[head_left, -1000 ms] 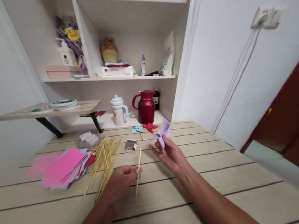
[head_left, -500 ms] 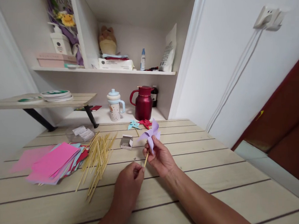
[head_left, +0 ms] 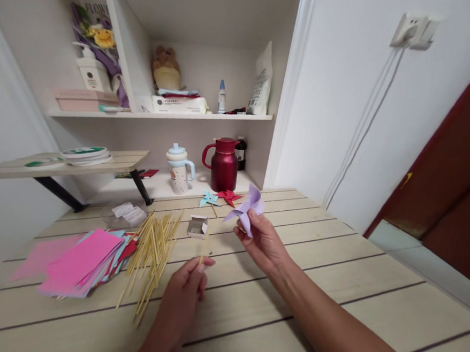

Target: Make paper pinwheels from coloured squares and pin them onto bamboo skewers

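My right hand (head_left: 263, 241) pinches a purple paper pinwheel (head_left: 245, 211) by its middle, thumb in front, above the table. Lower and to the left, my left hand (head_left: 185, 288) is closed on a thin wooden stick (head_left: 203, 249), which points up and is blurred. The stick and the pinwheel are apart. Between and beyond the hands is a small open box (head_left: 197, 227). A tiny dark piece (head_left: 210, 252) lies on the table near it. Farther back rest a light blue pinwheel (head_left: 209, 198) and a red pinwheel (head_left: 228, 197).
Loose wooden sticks (head_left: 154, 261) lie left of my left hand, beside a pile of coloured paper (head_left: 82, 259) and a clear container (head_left: 124, 214). At the back stand a red jug (head_left: 224, 167) and a spotted cup (head_left: 179, 172). A small raised shelf (head_left: 127, 160) is at left.
The stick has parted from the purple pinwheel. My left hand has moved left and down with the stick; my right hand has shifted slightly right with the pinwheel.
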Demonstrator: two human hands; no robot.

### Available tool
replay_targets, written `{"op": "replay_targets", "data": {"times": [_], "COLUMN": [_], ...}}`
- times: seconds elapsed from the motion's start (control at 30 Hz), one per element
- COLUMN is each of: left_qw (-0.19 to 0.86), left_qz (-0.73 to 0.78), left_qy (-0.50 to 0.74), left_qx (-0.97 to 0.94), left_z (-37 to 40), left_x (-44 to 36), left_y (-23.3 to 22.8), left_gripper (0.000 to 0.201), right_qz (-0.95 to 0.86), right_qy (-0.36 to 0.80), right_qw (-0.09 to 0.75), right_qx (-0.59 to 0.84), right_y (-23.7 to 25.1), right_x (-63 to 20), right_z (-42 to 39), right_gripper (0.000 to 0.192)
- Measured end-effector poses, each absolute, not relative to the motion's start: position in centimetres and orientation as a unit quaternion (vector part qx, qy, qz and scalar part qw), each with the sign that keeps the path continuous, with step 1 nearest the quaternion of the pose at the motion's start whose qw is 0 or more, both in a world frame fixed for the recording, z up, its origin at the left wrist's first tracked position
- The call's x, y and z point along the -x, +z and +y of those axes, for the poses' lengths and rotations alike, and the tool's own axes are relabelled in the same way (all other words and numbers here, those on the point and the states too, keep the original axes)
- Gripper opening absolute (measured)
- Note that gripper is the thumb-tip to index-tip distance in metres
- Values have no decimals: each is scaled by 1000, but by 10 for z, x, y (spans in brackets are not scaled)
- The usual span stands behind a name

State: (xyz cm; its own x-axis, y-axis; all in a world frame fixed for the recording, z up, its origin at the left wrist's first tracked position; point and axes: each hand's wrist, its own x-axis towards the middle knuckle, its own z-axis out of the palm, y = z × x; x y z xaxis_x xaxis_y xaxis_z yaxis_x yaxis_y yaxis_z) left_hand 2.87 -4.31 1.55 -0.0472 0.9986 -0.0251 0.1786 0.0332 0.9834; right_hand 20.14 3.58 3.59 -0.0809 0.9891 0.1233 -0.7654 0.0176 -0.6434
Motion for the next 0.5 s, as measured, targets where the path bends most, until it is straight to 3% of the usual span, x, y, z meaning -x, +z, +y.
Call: {"op": "replay_targets", "data": {"times": [0.27,0.5], "left_qw": [454,419], "left_qz": [563,550], "left_qy": [526,515], "left_qx": [-447,-507], "left_z": [-39,-43], "left_x": [1,3], "left_y": [27,21], "left_gripper": [47,51], "right_qz": [-485,-759], "right_qy": [572,266], "right_qw": [614,545], "right_qx": [248,236], "right_y": [42,50], "right_x": [-210,-205], "right_z": [24,8], "right_gripper": [18,4]}}
